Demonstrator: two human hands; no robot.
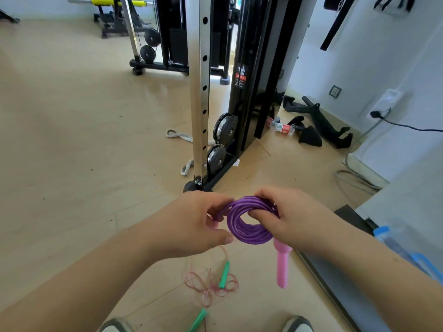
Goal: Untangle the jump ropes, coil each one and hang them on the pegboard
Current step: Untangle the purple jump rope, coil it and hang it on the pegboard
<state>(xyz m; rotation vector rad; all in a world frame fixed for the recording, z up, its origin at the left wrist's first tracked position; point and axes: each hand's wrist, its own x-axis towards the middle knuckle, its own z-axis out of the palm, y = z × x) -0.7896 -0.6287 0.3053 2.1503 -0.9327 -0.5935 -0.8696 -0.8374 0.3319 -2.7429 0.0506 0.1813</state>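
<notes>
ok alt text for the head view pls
The left hand and right hand hold a coiled purple jump rope, a pink handle hanging down. On the floor below lies a tangled thin pink rope with green handles.

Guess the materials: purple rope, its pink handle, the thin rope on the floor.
Purple rope: probably PVC or vinyl, glossy, with highlights along smooth coils. Pink handle: likely moulded plastic, matte, uniform colour. Thin floor rope: looks like a translucent pink plastic cord, too fine to be sure; its green handles look like plastic.

Machine's red label (240, 77) and bottle label (282, 128): illegible.
</notes>
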